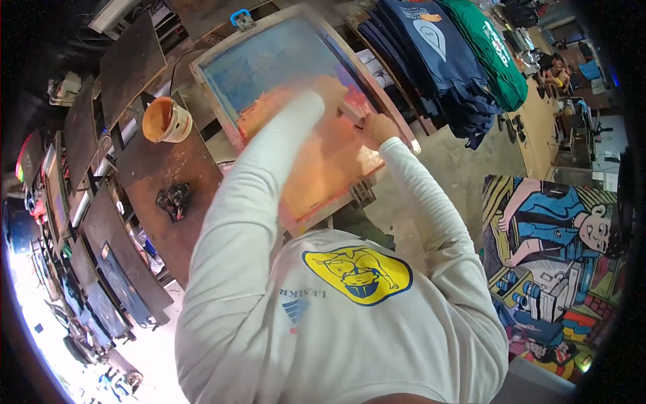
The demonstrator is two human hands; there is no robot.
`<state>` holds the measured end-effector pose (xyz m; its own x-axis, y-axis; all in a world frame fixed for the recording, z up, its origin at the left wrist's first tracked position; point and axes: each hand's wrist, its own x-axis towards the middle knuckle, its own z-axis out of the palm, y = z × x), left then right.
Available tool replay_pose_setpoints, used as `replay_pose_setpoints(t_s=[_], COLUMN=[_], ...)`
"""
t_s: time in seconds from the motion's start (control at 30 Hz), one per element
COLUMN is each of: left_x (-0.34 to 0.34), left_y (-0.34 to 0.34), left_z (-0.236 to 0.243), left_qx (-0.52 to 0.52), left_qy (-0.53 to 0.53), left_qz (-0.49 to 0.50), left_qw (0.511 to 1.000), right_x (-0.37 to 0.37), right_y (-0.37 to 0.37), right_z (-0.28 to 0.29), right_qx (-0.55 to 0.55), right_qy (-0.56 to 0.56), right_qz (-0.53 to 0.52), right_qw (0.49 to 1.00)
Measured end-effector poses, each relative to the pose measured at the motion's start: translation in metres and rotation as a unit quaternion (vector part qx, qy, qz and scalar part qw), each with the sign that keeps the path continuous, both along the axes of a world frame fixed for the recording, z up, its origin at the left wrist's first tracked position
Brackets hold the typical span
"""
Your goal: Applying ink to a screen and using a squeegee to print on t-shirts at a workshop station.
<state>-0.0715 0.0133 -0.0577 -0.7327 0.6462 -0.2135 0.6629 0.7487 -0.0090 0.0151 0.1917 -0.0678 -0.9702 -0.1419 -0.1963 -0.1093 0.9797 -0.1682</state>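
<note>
A screen-printing frame [397,116] with wooden edges lies in front of me. Orange ink is smeared over the near part of its mesh [330,158], while the far part looks blue-grey. Near the right side of the mesh my right hand [378,130] is closed on one end of a squeegee [350,113] with a pale handle. My left hand [330,92] is at the handle's other end, over the orange ink. Motion blurs it, and its fingers cannot be made out. A blue-handled clamp [241,20] sits at the frame's far edge.
Left of the frame, an ink-stained bucket [167,120] and a crumpled black lump [173,200] rest on a brown board [151,165]. Stacks of navy shirts [434,60] and green shirts [494,57] lie at the far right. A painted panel [552,269] stands to my right.
</note>
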Motion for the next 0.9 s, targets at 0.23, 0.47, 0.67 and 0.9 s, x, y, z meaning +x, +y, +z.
replay_pose_setpoints(t_s=[0.23, 0.47, 0.67, 0.9], left_x=[0.056, 0.080, 0.035, 0.028], left_y=[-0.089, -0.140, -0.036, 0.021], left_z=[-0.031, -0.010, -0.004, -0.012], left_qx=[0.188, 0.149, 0.074, 0.075], left_qy=[0.065, 0.063, 0.022, -0.016], left_qz=[-0.060, -0.128, -0.170, -0.186], left_qw=[0.978, 0.978, 0.982, 0.980], right_x=[0.066, 0.084, 0.067, 0.077], right_y=[-0.069, -0.118, -0.023, -0.001], right_z=[-0.011, 0.004, 0.008, -0.025], right_qx=[-0.061, -0.132, -0.158, -0.251], right_qy=[-0.081, -0.127, 0.065, 0.105], right_qz=[0.078, 0.083, 0.131, -0.012], right_qw=[0.992, 0.980, 0.976, 0.962])
